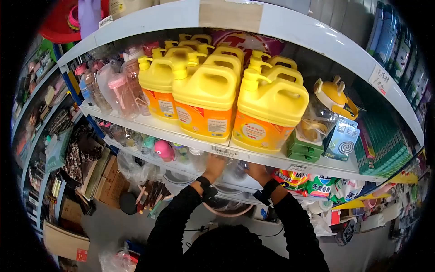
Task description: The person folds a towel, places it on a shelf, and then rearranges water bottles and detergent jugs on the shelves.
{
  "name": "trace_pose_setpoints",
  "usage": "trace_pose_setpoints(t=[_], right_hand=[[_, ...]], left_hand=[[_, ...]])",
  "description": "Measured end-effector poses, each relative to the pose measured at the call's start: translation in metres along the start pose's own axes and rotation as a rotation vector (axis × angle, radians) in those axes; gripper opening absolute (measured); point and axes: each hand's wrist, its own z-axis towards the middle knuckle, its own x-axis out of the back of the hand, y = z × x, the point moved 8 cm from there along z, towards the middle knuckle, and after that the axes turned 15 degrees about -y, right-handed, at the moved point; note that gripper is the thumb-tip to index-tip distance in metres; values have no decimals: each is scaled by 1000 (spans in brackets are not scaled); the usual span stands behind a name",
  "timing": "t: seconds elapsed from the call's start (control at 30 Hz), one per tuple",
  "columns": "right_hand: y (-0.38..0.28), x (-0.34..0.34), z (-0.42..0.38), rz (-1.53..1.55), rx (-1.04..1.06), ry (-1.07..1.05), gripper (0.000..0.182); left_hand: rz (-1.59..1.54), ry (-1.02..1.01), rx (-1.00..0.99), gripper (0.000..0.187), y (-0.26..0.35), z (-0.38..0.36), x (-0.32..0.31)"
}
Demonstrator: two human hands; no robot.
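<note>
My left hand (214,167) reaches onto the lower shelf, its fingers hidden under the edge of the shelf above. Beside it, my right hand (258,173) reaches in at the same level, its fingers mostly out of sight too. A clear plastic item (235,170), too blurred to name, lies between the two hands; whether either one grips it does not show. Left of my left hand stand clear bottles and a pink rounded bottle (164,150). Colourful detergent bags (290,180) are just right of my right hand.
Yellow pump jugs (206,99) fill the middle of the upper shelf (176,136). Pink-lidded bottles (120,90) stand left of them; a yellow-lidded jar (324,109) and green boxes (380,145) are at the right. Beneath my hands is a round tub (229,211) on the floor.
</note>
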Motion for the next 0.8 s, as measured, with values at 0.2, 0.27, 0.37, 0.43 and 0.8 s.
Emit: trace_pose_setpoints(t=[0.2,0.27,0.37,0.43,0.8], right_hand=[[1,-3,-2,98,-8,-8,64],[6,-11,2,36,-28,29,65],[13,-23,6,-5,-60,37,68],[21,-33,10,-10,-86,23,69],[24,-1,-1,283,155,172,60]], left_hand=[[-116,46,-19,52,2,-7,4],[-192,-13,-54,62,-2,-2,5],[-298,-10,-69,52,-1,-2,22],[-282,131,-88,39,1,-6,32],[-384,72,-58,63,-1,-9,50]])
